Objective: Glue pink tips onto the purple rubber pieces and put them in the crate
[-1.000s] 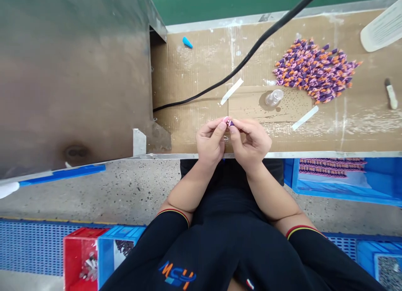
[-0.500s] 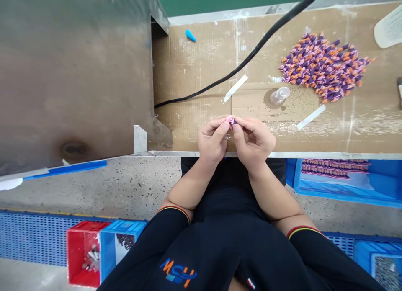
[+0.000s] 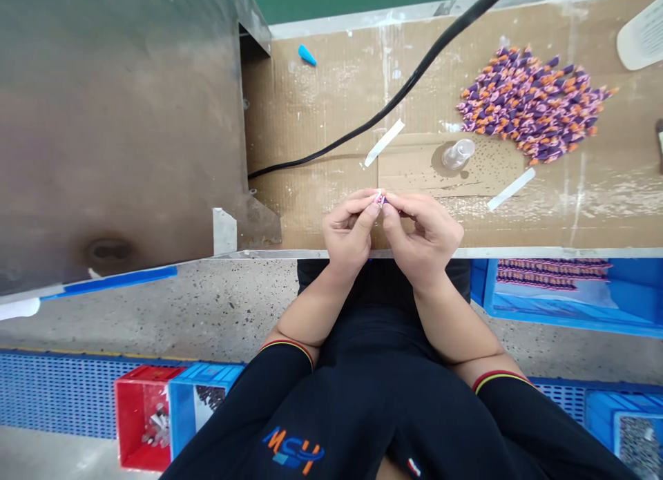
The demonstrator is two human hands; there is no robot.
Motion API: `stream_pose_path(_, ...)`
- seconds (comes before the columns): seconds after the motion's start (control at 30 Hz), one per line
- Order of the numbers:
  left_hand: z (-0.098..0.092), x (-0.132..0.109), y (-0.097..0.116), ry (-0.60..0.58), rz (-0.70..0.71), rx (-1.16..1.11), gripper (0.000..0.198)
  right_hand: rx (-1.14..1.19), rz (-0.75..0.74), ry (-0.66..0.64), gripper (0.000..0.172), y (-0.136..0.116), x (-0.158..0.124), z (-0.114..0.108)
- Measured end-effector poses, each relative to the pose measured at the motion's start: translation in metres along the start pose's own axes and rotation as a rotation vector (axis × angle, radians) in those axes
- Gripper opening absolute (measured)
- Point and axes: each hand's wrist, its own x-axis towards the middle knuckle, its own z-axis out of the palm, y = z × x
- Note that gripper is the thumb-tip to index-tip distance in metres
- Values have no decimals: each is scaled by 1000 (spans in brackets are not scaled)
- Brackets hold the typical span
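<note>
Over the front edge of the cardboard-covered table (image 3: 321, 224), my left hand (image 3: 349, 228) and my right hand (image 3: 423, 231) meet fingertip to fingertip. Between them they pinch one small pink and purple piece (image 3: 381, 199), mostly hidden by thumbs and forefingers. Its exact kind cannot be made out. A heap of similar small pink, purple and orange pieces (image 3: 533, 107) lies to the right at the back. Nearer my hands, a small clear plastic cup (image 3: 458, 154) stands on a wet-spotted cardboard sheet (image 3: 409, 176).
A large metal housing (image 3: 119, 121) fills the left, and a black cable (image 3: 362, 126) runs from it across the table. White tape strips (image 3: 384, 143), a blue cone-shaped cap (image 3: 307, 55) and a white container (image 3: 642, 38) lie about. Below are a blue crate (image 3: 564, 311) and a red bin (image 3: 129, 425).
Both hands stay at the same spot, with the fingers shifting slightly on the small piece and the right hand turned a little outward. The whole view has moved slightly.
</note>
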Motion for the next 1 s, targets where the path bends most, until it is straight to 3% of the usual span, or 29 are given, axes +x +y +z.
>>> stream_pose_path(0.33, -5, -1, 1, -105, 320, 214, 27, -15, -31, -10, 17, -8, 0, -8)
stream_pose_path(1.0, -5, -1, 3, -144, 266, 213, 25, 103, 43, 4, 16, -6, -1, -7)
